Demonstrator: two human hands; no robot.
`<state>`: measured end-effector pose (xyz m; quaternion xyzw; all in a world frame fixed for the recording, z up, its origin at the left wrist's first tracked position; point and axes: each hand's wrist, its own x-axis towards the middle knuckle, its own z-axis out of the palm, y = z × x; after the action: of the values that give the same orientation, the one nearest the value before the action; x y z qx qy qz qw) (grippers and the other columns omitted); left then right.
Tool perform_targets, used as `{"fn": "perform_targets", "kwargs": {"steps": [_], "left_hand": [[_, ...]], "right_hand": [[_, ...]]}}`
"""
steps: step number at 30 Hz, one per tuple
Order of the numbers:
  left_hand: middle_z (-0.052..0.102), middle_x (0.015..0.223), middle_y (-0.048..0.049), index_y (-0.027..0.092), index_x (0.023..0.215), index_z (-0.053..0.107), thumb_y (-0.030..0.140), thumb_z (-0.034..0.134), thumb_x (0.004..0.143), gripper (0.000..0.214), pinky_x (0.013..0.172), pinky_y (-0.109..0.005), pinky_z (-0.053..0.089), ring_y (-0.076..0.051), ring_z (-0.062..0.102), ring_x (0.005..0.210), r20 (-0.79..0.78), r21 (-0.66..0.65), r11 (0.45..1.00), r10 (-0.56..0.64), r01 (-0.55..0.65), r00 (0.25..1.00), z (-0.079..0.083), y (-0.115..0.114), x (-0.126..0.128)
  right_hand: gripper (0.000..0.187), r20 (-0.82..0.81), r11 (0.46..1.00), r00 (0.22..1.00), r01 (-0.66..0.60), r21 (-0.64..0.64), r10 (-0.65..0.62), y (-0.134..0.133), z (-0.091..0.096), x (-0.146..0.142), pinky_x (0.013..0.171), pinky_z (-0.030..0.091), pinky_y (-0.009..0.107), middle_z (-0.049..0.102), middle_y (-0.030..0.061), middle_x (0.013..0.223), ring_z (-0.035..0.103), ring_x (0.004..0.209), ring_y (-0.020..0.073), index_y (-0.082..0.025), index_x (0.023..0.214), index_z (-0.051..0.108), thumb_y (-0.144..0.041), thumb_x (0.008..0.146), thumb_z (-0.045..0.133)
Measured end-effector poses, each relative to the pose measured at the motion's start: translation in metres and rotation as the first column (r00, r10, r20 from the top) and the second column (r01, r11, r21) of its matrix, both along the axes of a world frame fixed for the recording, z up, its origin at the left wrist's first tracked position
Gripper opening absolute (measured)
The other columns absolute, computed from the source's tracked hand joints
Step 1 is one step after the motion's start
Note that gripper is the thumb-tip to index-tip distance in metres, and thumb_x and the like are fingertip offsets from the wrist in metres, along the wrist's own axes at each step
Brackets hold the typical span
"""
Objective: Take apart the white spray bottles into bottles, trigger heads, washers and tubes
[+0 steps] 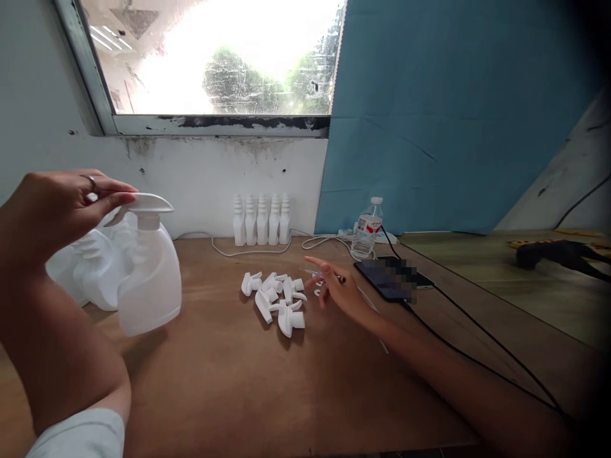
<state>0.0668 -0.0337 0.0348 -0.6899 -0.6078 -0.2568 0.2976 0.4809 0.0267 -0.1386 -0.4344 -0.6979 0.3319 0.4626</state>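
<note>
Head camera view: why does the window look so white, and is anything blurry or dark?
In the head view, daylight blows out the window; the phone screen is pixelated; the right edge darkens to black; the left hand on the bottle looks slightly soft.

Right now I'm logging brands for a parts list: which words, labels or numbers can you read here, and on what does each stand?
No text here can be read.
On the water bottle: a red and white label, too small and blurred to read.
On the phone: the screen is blurred out, unreadable.
On the pump bottle in the left hand, the loose pump heads and the small white bottles: no print visible.
</note>
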Motion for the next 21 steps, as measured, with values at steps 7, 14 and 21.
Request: {"fn": "perform_targets", "kwargs": {"steps": [7, 14, 21], "left_hand": [[0.066, 0.092, 0.0036, 0.025, 0.101, 0.068, 0.046, 0.047, 0.093, 0.031, 0.065, -0.022, 0.039, -0.012, 0.059, 0.075, -0.149, 0.153, 0.916, -0.349, 0.370, 0.925, -0.002, -0.022, 0.060], [0.066, 0.099, 0.0009, 0.034, 0.114, 0.058, 0.038, 0.042, 0.096, 0.025, 0.066, -0.030, 0.048, -0.018, 0.064, 0.082, -0.341, 0.018, 0.807, -0.549, 0.590, 0.763, -0.009, -0.043, 0.091], [0.069, 0.097, 0.0002, 0.048, 0.141, 0.032, 0.032, 0.035, 0.095, 0.049, 0.069, -0.038, 0.054, -0.023, 0.064, 0.092, -0.335, -0.124, 0.679, -0.715, 0.723, 0.614, -0.012, -0.063, 0.119]], "right_hand": [[0.038, 0.116, 0.953, 0.952, -0.293, 0.076, 0.283, -0.035, 0.069, -0.049, 0.044, 0.043, 0.019, 0.068, 0.0037, 0.075, 0.059, 0.049, 0.0093, -0.017, 0.097, 0.064, -0.052, 0.089, 0.049], [0.072, 0.274, 0.848, 0.938, -0.316, 0.425, 0.213, -0.063, 0.102, -0.087, 0.063, 0.048, 0.024, 0.064, 0.0035, 0.114, 0.060, 0.072, 0.0111, -0.027, 0.131, 0.048, -0.048, 0.068, 0.077], [0.034, 0.305, 0.841, 0.914, -0.375, 0.391, 0.267, -0.076, 0.104, -0.092, 0.057, 0.041, 0.020, 0.061, -0.0043, 0.077, 0.053, 0.064, 0.0085, -0.022, 0.093, 0.064, -0.039, 0.068, 0.079]]}}
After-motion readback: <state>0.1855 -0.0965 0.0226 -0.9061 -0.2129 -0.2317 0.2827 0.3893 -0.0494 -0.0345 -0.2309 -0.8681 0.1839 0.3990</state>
